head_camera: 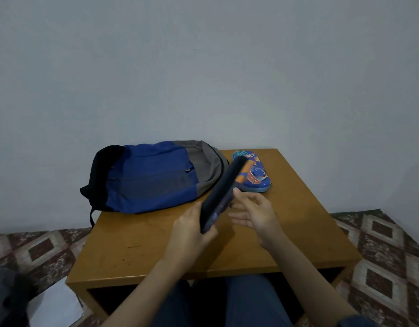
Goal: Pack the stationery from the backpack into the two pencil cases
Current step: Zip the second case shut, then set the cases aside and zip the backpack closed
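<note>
Left hand (192, 228) is curled round one end of the dark case (223, 190), tilted above the table (144, 246); right hand (256, 214) is held open beside it. End-gripped, it could be dropped onto the patterned case (255, 177).

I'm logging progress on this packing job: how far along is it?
Barely begun. Done: both cases are out; the patterned pencil case lies on the table, apparently shut. In hand: the left hand grips the dark pencil case, with the right hand open beside it. Left: no stationery shows, and the backpack lies flat.
</note>
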